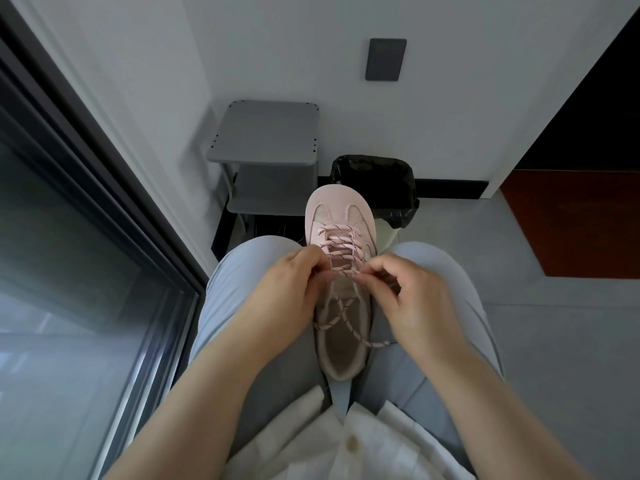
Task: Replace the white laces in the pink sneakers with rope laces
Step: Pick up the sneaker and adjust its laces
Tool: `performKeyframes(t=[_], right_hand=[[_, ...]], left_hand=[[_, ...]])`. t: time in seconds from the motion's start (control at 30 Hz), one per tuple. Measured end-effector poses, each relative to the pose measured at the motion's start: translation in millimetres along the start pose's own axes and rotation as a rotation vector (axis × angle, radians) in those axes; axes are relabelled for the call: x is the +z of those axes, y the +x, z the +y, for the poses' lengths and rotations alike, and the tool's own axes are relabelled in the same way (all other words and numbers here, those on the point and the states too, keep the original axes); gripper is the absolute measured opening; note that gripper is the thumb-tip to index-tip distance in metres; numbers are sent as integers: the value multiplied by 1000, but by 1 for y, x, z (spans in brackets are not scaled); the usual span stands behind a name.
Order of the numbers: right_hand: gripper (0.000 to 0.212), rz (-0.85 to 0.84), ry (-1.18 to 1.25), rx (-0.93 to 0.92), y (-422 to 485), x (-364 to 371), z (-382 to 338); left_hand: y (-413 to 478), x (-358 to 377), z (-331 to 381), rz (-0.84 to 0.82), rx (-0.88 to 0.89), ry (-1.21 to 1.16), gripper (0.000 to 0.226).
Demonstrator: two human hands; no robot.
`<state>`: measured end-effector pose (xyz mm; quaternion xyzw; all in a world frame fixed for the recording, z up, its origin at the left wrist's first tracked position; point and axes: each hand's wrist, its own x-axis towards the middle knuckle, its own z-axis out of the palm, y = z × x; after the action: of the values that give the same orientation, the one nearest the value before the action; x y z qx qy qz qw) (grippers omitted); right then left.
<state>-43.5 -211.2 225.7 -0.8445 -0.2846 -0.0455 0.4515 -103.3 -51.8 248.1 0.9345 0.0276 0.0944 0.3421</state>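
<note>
the pink sneaker (341, 216) lies between the person's thighs, on the lap, its long axis running straight away from the body: toe pointing forward toward the black-lined bin (375, 181), heel opening nearest the belly. the pink rope lace (341, 245), flecked with dark marks, already criss-crosses the lower and middle eyelet rows. no white lace shows in this shoe.

the left hand (291, 289) sits on the left flank of the shoe at the upper eyelets, fingers curled in and closed, thumb tip pressed toward the tongue; it appears to pinch the lace at the top left eyelet, though the exact contact is hidden under the knuckles. the right hand (405, 292) mirrors it on the right flank, thumb and forefinger drawn together in a narrow pinch on what looks like the lace at the top right eyelet, the other fingers loosely folded.

both hands are about equally near the top row, one each side of the tongue. the two free lace tails (346, 322) cross over the shoe's mouth behind the hands, toward the body, one tail trailing off to the right onto the thigh.

so the coming pull, as i judge it, runs back along the shoe's long axis toward the body, to take slack out of the top crossing.
</note>
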Motion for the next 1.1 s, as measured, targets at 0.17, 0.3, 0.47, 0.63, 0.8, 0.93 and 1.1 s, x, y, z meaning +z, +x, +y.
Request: performKeyframes(t=[0.17, 0.3, 0.47, 0.63, 0.8, 0.93, 1.1], right_hand=[[3, -78, 45, 59, 8, -4, -1], [7, -161, 67, 104, 19, -10, -3], [10, -11, -60, 68, 18, -10, 1], [9, -58, -156, 58, 16, 1, 1], [7, -92, -199, 4, 16, 7, 1], [10, -54, -121, -30, 13, 9, 2], [9, -8, -90, -61, 11, 7, 4]], left_hand=[[10, -10, -3, -98, -20, 46, 11], [18, -18, -19, -65, -60, 86, 18], [14, -16, -18, -63, -16, 166, 8], [13, -12, -8, 14, 83, 220, 5], [12, -2, -15, 54, 71, 138, 13], [10, -2, -15, 46, 58, 66, 13], [9, -5, -8, 56, 26, 88, 3]])
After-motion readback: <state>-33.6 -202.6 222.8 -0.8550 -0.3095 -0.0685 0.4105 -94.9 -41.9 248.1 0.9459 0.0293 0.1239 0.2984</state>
